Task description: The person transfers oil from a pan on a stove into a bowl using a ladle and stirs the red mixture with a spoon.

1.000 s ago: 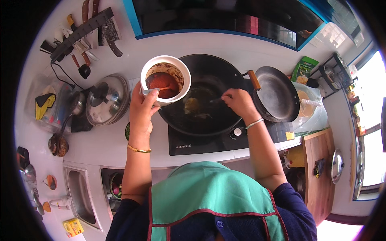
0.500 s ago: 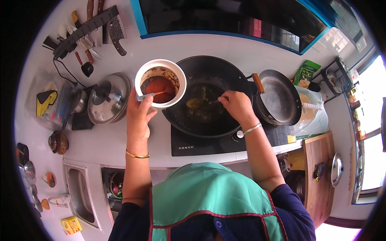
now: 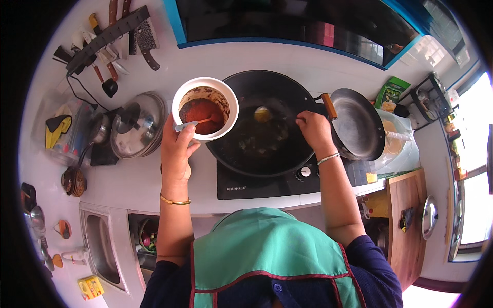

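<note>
My left hand grips a white bowl over the wok's left rim. Red sauce lies inside, dark smears coat the inner wall, and a small spoon with a grey handle rests under my thumb. Above the right part of a large black wok, my right hand is closed in a pinch on a metal spoon. The spoon's head holds yellow liquid; its handle barely shows against the dark pan. Some liquid glistens on the wok's bottom.
The wok sits on a black cooktop with a knob. A second pan stands at the right, a lidded steel pot at the left. Knives hang from a rack on the wall. A sink is at lower left.
The spoon's head has moved up and to the right within the wok, and my right hand has shifted slightly right. My left hand with the bowl has stayed nearly still.
</note>
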